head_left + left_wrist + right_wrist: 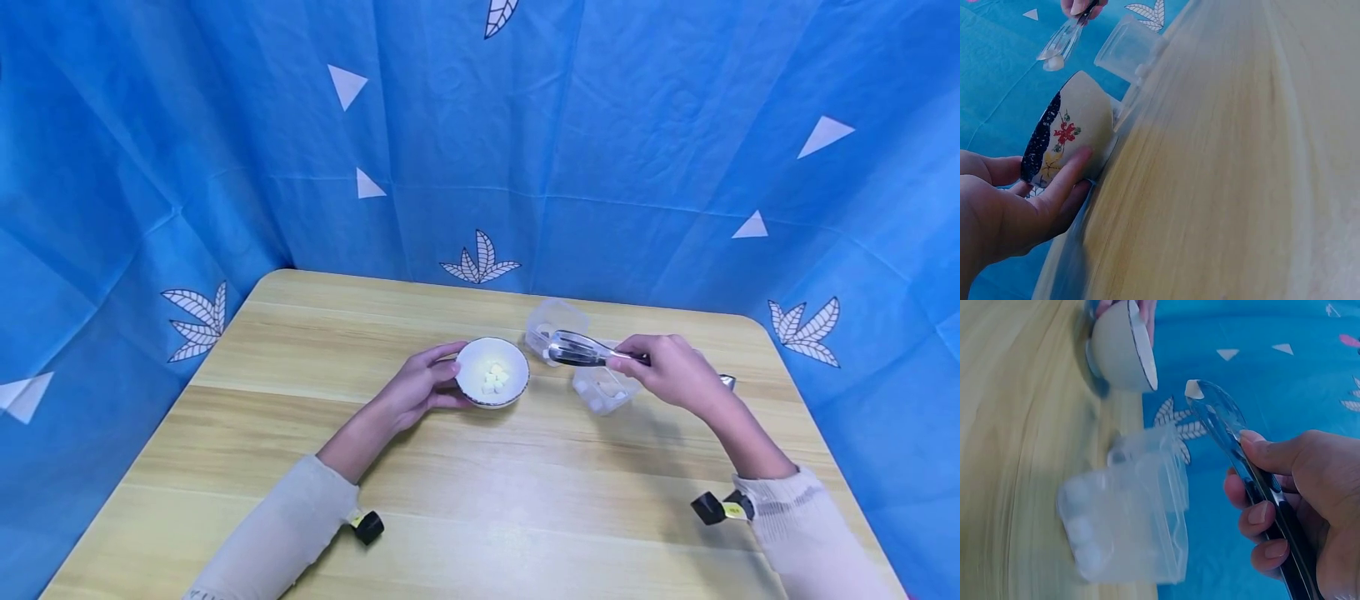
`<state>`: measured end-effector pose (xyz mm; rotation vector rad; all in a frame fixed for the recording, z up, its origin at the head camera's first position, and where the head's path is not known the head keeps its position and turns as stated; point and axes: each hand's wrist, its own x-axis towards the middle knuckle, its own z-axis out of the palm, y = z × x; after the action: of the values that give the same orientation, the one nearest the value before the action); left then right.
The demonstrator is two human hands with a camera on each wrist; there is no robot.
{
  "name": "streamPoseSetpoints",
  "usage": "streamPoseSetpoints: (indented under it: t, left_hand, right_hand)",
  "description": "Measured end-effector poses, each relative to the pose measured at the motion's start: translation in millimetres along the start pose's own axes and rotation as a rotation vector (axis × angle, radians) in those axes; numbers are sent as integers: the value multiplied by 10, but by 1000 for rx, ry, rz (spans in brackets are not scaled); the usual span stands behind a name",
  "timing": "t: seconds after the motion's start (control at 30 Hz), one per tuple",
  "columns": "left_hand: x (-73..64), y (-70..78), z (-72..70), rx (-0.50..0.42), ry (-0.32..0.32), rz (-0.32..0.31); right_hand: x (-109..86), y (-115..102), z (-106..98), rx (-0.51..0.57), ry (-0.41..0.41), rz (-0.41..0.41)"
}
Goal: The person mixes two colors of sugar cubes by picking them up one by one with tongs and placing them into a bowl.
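looks partway done: several white cubes [495, 380] lie in the bowl [472, 365], one white piece [1054, 63] sits in the tips of the tongs [581, 350], not in the bowl yet. more white pieces [1082, 534] sit in the nearer clear container [1147, 528], so by my read those are left to move, if all are meant to go; exact counts can't be told. second clear container [567, 313] stands behind it, also something whitish inside, too blurred to tell. bowl is upright on the table [450, 508], left of both containers. left hand [422, 385] grips bowl's left side, thumb at rim, fingers around outside. right hand [667, 367] is closed round the tongs, holding them above the containers, tips toward the bowl.
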<state>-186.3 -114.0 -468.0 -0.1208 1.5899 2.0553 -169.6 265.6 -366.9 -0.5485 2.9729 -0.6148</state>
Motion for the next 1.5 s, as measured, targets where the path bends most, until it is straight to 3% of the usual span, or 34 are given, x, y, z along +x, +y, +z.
streamPoseSetpoints:
  t: [0.3,0.97,1.5]
  left_hand:
    - [12,7,-1,4,-5,5]
    - [10,6,-6,-2,-3,0]
    - [38,-16,-8,4,0,12]
  right_hand:
    - [130,-189,126,-64,19,-68]
    - [249,-406,212,-149,-124,-60]
    - [107,-273,-13,-145,-14,-91]
